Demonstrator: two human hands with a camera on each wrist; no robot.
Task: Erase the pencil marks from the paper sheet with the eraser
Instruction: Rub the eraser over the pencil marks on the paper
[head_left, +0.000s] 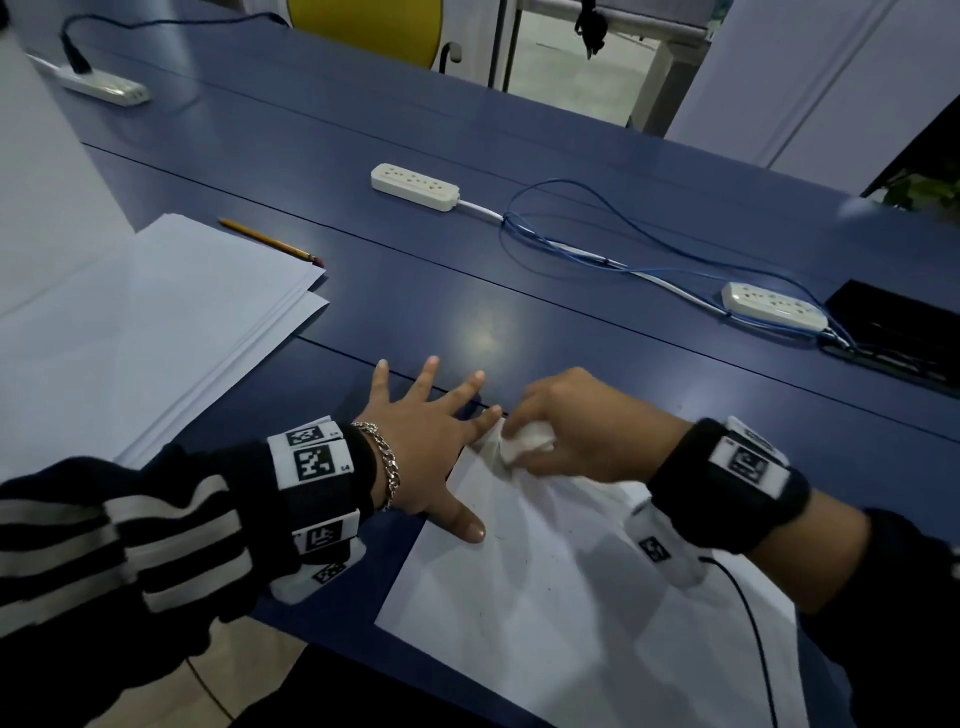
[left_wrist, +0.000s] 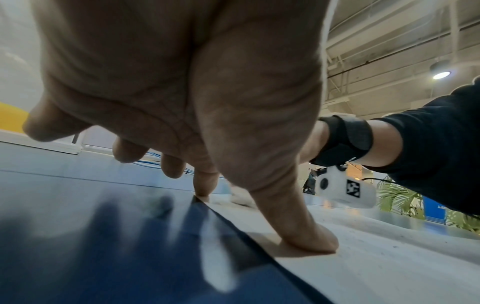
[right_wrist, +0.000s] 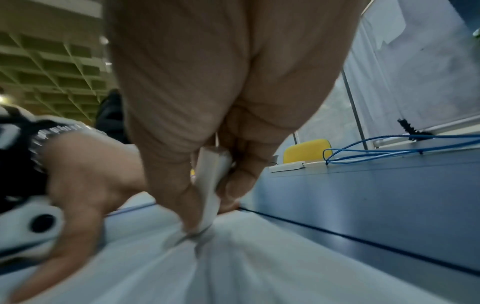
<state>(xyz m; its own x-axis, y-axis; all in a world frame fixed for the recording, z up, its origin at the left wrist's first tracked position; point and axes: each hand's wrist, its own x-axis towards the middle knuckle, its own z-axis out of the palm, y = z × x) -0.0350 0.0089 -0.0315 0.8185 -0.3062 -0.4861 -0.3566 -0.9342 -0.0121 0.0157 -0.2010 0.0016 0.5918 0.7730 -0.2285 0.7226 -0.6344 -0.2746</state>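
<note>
1. The grip first: the right hand (head_left: 582, 426) has its thumb and fingers pinched round the white eraser (head_left: 530, 441), held edge-down and pressed into the paper sheet (head_left: 571, 597) near its far left corner. The wrist view shows the paper bunching into creases right under the eraser (right_wrist: 210, 185).
2. The left hand (head_left: 431, 447) holds nothing. It's spread flat, thumb and forefinger tip pinning the sheet's left edge and far corner, the other fingers out on the blue desk (head_left: 571, 249).
3. Handling-wise, I'd say the sheet is thin, floppy and easy to tear, and it's already rucking up. Better to press it flat just beside the rubbing spot and go with short, light strokes. The eraser looks small and a bit soft, so a low pinch near the working edge seems right.
4. A few faint specks show on the sheet nearer the person; I can't tell whether they're marks or crumbs.
5. Further out: a stack of blank paper (head_left: 130, 332) with a pencil (head_left: 270, 241) beside it, well apart on the left.
</note>
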